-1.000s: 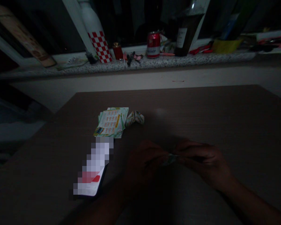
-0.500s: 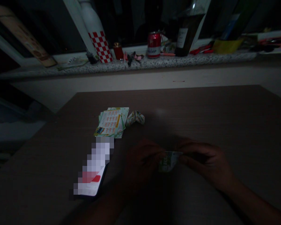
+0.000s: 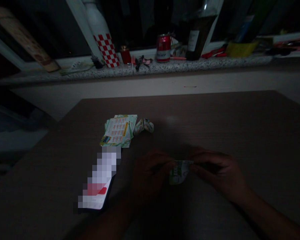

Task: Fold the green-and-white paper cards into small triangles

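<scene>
A small green and white printed paper (image 3: 179, 173) is stretched between my two hands above the table. My left hand (image 3: 153, 171) pinches its left upper corner between thumb and fingers. On the other side, my right hand (image 3: 218, 168) grips the right upper corner the same way. The paper hangs partly curved, and dim light hides its print. Beyond my left hand lies a loose stack of printed paper slips (image 3: 117, 130) with rows of red marks. Two folded paper pieces (image 3: 144, 126) rest against the right side of the stack.
A lit phone (image 3: 97, 200), its screen partly blurred out, lies left of my hands on the wooden table (image 3: 227, 123). Along the stone windowsill (image 3: 185, 65) stand a red-checked white bottle (image 3: 107, 50), a red can (image 3: 163, 48) and a dark bottle (image 3: 196, 41).
Both hands keep their pinch on the paper. The paper is raised very slightly and its printed face shows a bit more. Everything else stays in place.
</scene>
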{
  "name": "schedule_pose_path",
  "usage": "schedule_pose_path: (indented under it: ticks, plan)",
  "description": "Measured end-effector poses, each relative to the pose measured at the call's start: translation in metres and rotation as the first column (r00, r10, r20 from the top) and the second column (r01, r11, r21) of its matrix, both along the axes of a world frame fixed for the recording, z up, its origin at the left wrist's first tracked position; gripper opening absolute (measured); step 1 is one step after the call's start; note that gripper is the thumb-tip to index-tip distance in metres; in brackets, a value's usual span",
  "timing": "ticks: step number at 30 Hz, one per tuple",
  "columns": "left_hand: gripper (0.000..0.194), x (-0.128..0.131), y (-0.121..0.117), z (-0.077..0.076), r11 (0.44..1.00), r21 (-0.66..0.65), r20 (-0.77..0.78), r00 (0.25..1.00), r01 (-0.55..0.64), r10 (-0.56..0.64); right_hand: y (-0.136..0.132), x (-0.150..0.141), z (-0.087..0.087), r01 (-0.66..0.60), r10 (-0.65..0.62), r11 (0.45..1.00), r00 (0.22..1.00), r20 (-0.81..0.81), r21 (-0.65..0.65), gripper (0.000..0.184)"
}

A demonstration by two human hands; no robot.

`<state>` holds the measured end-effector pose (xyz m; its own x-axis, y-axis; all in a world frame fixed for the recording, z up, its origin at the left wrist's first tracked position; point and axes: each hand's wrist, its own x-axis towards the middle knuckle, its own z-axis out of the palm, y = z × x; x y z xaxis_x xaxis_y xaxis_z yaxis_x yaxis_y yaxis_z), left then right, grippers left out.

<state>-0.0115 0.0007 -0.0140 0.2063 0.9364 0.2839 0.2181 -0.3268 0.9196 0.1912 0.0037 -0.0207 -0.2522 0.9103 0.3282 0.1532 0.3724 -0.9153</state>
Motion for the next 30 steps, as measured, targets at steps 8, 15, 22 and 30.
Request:
schedule_pose_path:
  ticks: [8, 15, 22, 30]
  plan:
    - [0.008, 0.0008, 0.0003, -0.0033, 1.0, -0.013, 0.046, 0.999, -0.002, 0.003, 0.0004, 0.0005, -0.0017, -0.026, 0.026, 0.999, 1.0, -0.011, 0.025, 0.007]
    - [0.008, 0.0013, -0.0004, -0.0006, 1.0, -0.002, 0.055, 0.998, -0.012, 0.013, -0.0003, -0.0007, -0.0007, -0.004, 0.004, 1.0, 1.0, 0.0, 0.008, 0.005]
    - [0.008, -0.0001, 0.0003, -0.0025, 1.0, 0.007, 0.059, 0.998, -0.02, 0.019, 0.0013, 0.0005, -0.0027, -0.02, 0.02, 1.0, 1.0, -0.001, 0.007, 0.007]
    - [0.008, 0.0, -0.0002, -0.0038, 0.999, 0.005, 0.038, 0.999, -0.032, 0.032, 0.0017, -0.0003, -0.0027, -0.038, 0.037, 0.998, 0.999, 0.014, 0.044, 0.008]
